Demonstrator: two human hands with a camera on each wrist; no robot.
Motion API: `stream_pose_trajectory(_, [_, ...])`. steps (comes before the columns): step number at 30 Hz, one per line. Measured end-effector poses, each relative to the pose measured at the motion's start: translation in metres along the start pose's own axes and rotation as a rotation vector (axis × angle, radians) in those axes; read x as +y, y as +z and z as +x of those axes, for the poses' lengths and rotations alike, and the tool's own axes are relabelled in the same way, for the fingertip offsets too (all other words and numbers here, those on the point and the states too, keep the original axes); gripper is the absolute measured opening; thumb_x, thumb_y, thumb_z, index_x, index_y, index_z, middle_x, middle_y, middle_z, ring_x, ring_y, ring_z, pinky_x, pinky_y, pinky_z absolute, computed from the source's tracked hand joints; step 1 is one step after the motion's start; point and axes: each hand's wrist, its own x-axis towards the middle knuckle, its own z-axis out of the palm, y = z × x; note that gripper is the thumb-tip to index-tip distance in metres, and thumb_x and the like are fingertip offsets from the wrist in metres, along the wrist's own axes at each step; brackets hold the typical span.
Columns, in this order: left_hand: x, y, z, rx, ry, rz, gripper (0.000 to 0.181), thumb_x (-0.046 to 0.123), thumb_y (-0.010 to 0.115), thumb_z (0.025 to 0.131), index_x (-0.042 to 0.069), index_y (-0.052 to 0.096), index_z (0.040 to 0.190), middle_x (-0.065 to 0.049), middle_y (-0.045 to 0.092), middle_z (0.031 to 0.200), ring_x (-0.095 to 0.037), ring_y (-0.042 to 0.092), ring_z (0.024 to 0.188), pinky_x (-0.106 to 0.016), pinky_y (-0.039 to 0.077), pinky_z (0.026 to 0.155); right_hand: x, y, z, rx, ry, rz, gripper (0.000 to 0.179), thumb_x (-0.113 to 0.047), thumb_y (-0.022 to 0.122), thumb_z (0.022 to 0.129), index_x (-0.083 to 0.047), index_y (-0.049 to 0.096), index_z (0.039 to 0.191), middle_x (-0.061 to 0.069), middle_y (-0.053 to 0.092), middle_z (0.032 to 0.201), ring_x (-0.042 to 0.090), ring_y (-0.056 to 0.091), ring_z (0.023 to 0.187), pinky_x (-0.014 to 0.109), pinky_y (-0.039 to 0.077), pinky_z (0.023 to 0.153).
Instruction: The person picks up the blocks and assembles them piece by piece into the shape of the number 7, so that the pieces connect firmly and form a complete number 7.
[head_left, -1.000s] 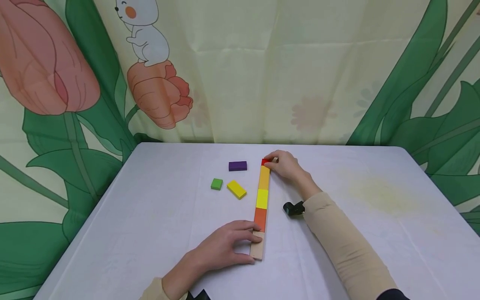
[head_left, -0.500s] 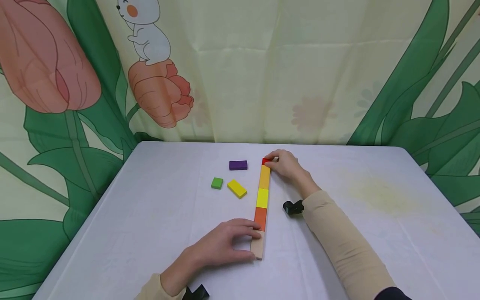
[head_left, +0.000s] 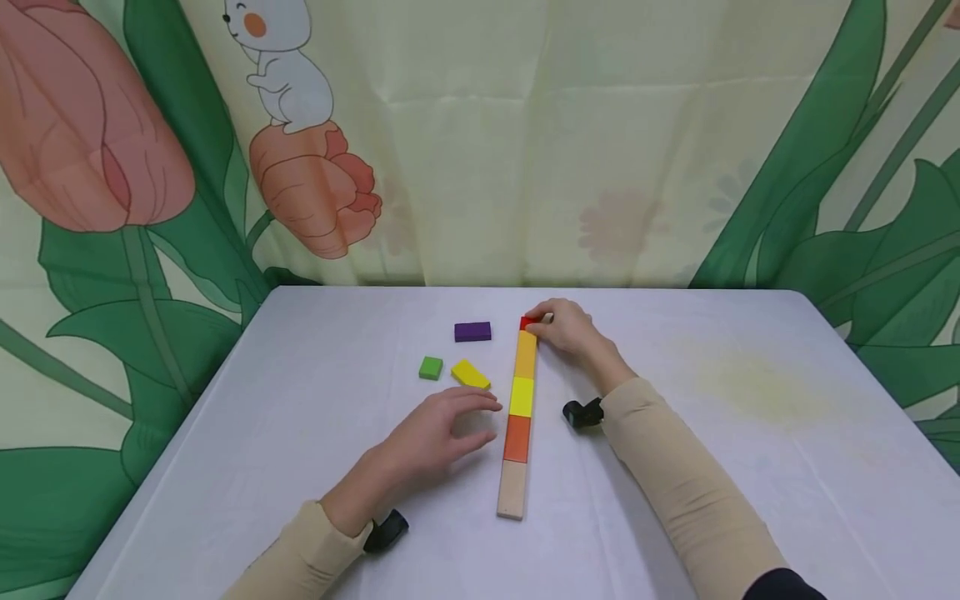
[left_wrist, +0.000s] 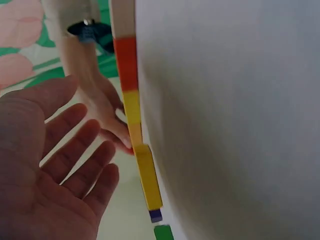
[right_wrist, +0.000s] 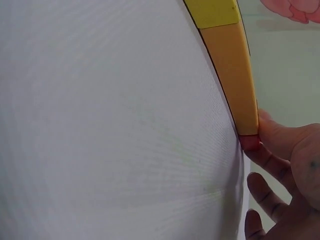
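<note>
So the red block (right_wrist: 250,142) sits at the far end of a straight row, pinched between thumb and finger of the person's right hand (head_left: 573,333). Coming back from that hand toward the person, it goes amber block (head_left: 526,356), bright yellow block (head_left: 521,397), orange block (head_left: 517,438), plain wood block (head_left: 512,490), all end to end. The left hand (head_left: 435,429) hovers just left of the row, thumb and fingers loosely spread, nothing in its grip. Just past its fingertips there's a loose yellow block (head_left: 469,374) at an angle, a green block (head_left: 431,368) left of that, and a purple block (head_left: 472,332) farther out, left of the right hand. Under both hands it's all white tablecloth (head_left: 825,467).
</note>
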Motion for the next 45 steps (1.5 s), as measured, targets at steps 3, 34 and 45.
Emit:
stream_pose_trajectory(3, [-0.006, -0.004, 0.012, 0.056, -0.010, 0.035, 0.036, 0.022, 0.075, 0.094, 0.013, 0.069, 0.128, 0.003, 0.064, 0.129, -0.015, 0.057, 0.121, -0.036, 0.048, 0.102, 0.001, 0.000, 0.000, -0.001, -0.003, 0.006, 0.030, -0.023, 0.068, 0.098, -0.011, 0.072, 0.125, 0.010, 0.063, 0.126, 0.030, 0.053, 0.109, 0.049, 0.042, 0.099])
stream_pose_trajectory(34, [-0.056, -0.032, 0.091, 0.134, -0.231, 0.237, 0.052, 0.026, 0.070, 0.095, 0.009, 0.056, 0.143, -0.010, 0.053, 0.144, -0.029, 0.047, 0.133, -0.044, 0.037, 0.113, 0.001, 0.001, 0.000, -0.001, 0.005, -0.012, 0.030, -0.024, 0.068, 0.098, -0.012, 0.072, 0.125, 0.008, 0.064, 0.124, 0.030, 0.051, 0.112, 0.061, 0.031, 0.106])
stream_pose_trajectory(45, [-0.071, -0.039, 0.107, 0.042, -0.268, 0.236, 0.050, 0.023, 0.068, 0.096, 0.007, 0.056, 0.142, -0.012, 0.055, 0.143, -0.029, 0.051, 0.130, -0.043, 0.038, 0.112, 0.000, 0.001, 0.000, 0.008, 0.001, -0.016, 0.029, -0.024, 0.068, 0.098, -0.012, 0.073, 0.124, 0.006, 0.065, 0.122, 0.029, 0.051, 0.113, 0.061, 0.029, 0.106])
